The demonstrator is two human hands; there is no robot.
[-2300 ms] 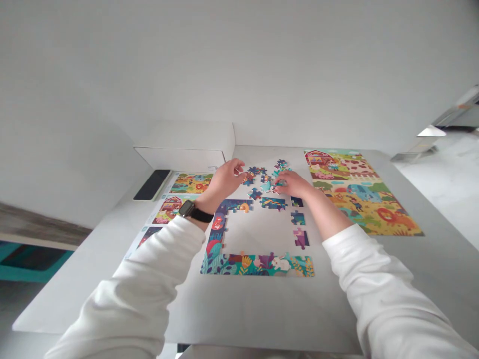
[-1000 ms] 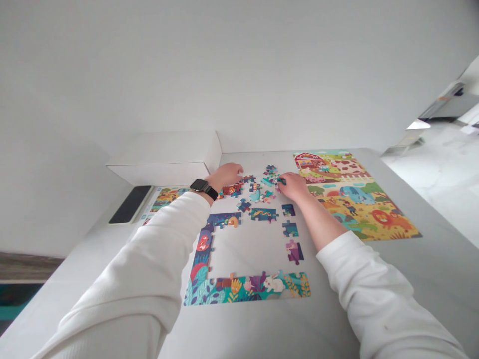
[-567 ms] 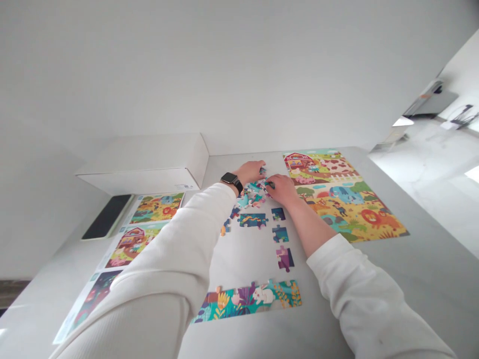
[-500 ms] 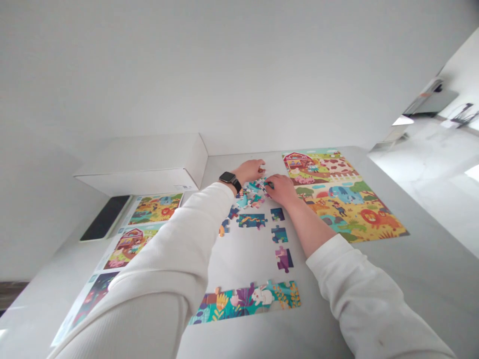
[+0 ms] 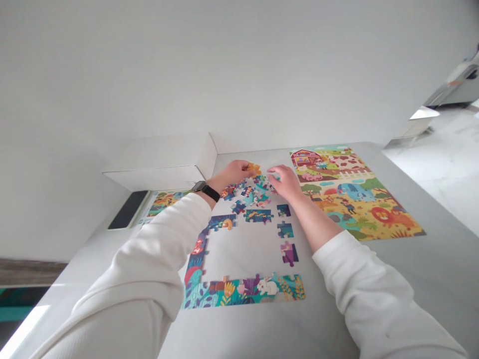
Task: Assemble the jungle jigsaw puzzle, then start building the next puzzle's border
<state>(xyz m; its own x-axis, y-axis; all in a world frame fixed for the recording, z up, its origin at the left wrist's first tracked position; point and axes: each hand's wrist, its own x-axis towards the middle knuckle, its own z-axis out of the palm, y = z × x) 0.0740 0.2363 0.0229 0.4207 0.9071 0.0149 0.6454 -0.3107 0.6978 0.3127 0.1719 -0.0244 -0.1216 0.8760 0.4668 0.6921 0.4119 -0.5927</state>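
My left hand [image 5: 236, 172] pinches an orange puzzle piece [image 5: 255, 169] above the far side of the loose pile. My right hand [image 5: 283, 180] hovers at the pile's right edge with thumb and fingers apart and nothing seen between them. Loose colourful puzzle pieces [image 5: 258, 198] lie heaped below both hands. Nearer me, joined pieces form a bottom strip [image 5: 243, 293] with a white rabbit and a left side strip [image 5: 198, 254]. A joined dark blue section [image 5: 258, 216] lies near the pile. Separate pieces [image 5: 285, 230] line up on the right.
Finished farm [image 5: 333, 164] and safari [image 5: 359, 207] puzzles lie at the right. A white box [image 5: 160, 172] stands against the wall at the back left. Beside it are a dark phone [image 5: 129, 209] and a picture sheet [image 5: 164, 203], partly covered by my left arm.
My left hand has shifted left and now shows an orange piece in its fingers. My right hand has opened, and the dark piece it held is no longer visible in it. The view has turned slightly.
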